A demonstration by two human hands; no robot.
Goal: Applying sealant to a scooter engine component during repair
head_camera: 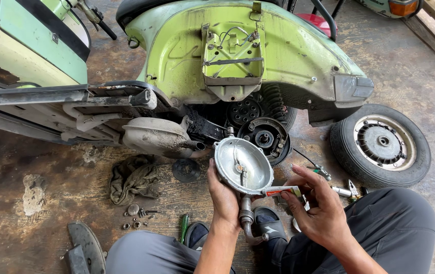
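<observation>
Wheel [381,144] off, brake hub [264,138] exposed. Left hand [224,195] gripping round metal cover [243,165]; right hand [320,213] pinching small tube [282,191] at cover rim. Refitting not yet done.

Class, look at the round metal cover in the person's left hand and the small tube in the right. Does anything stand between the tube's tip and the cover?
Nothing visible does. The left hand holds the metal cover by its lower edge, and the small tube in the right hand already reaches the cover's rim.

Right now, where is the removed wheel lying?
In the head view the removed wheel lies flat on the floor at the right, beside the green scooter's tail and just beyond the person's right knee.
</observation>
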